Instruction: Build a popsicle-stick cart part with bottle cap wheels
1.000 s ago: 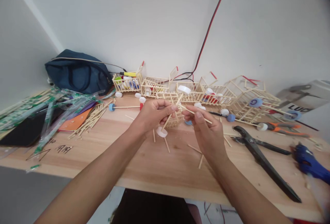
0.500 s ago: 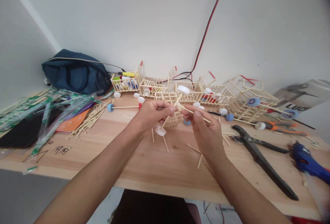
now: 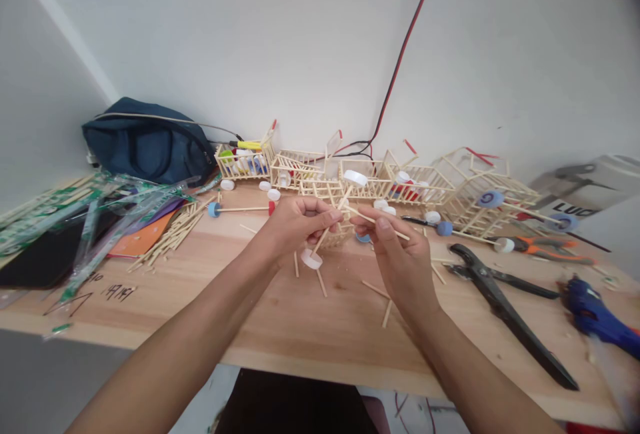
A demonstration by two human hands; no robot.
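Observation:
Between its thumb and fingers, my left hand (image 3: 299,224) pinches a thin wooden axle stick (image 3: 321,242) with a white bottle cap on each end. The upper cap (image 3: 356,179) is above the fingers and the lower cap (image 3: 311,259) hangs beneath them. My right hand (image 3: 403,257) is closed on another wooden stick (image 3: 367,217), held at a slant. Its far tip meets the axle near a whitish blob by my left fingertips; whether they are joined I cannot tell. Behind the hands stands a row of small stick-built carts (image 3: 320,187), partly hidden.
Black-handled pliers (image 3: 505,311) and a blue glue gun (image 3: 595,314) lie on the right of the wooden table (image 3: 300,337). Orange-handled pliers (image 3: 545,247) rest farther back. At left are a dark blue bag (image 3: 150,144), plastic wrappers (image 3: 95,221) and loose sticks (image 3: 175,234).
Both hands keep their hold in nearly the same place. The axle and caps have shifted very slightly downward in the picture, with the view itself moving a little.

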